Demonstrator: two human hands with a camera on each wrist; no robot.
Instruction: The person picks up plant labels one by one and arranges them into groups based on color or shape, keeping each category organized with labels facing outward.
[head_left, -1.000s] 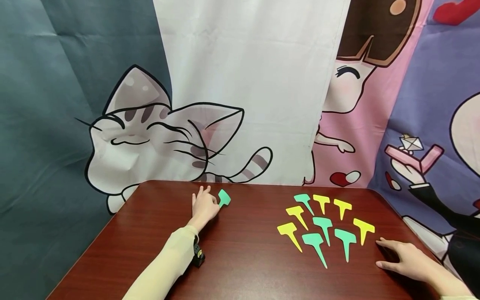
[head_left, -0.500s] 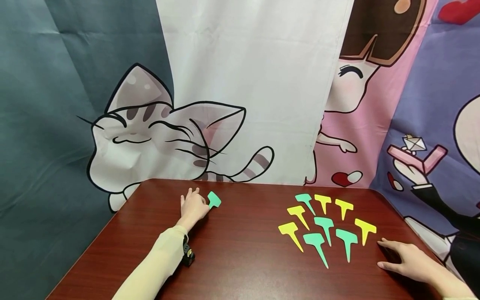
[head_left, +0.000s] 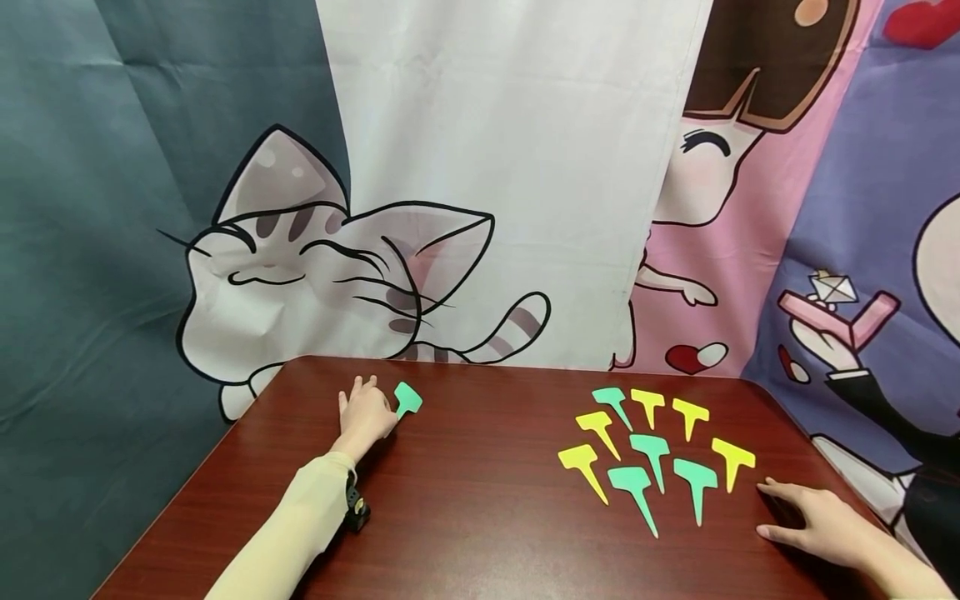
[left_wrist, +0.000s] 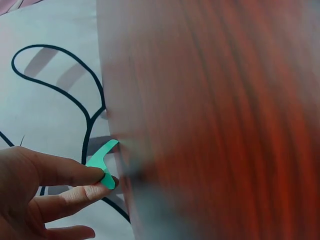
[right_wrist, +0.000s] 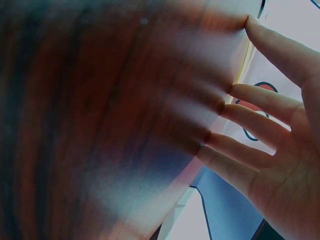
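My left hand [head_left: 366, 414] is at the back left of the table, pinching a green T-shaped plant label [head_left: 408, 399] between thumb and forefinger. In the left wrist view the same green label [left_wrist: 102, 157] sits between the fingertips, its stem partly hidden by them. The other fingers stick out loosely. At the right, my right hand [head_left: 821, 525] rests with its fingertips on the table and holds nothing. The right wrist view shows its fingers [right_wrist: 262, 132] fairly straight and spread. Closest to it lies a yellow plant label [head_left: 733, 458], apart from the fingers.
Several green and yellow plant labels, such as a green one [head_left: 632, 482] and a yellow one [head_left: 577, 457], lie spread on the right half of the brown wooden table [head_left: 480, 517]. A printed cloth [head_left: 480, 150] hangs behind the table's back edge.
My left hand has slid to the left over the table with the green plant label in its pinch. The right hand and the labels on the right have stayed in place; the view shifts slightly.
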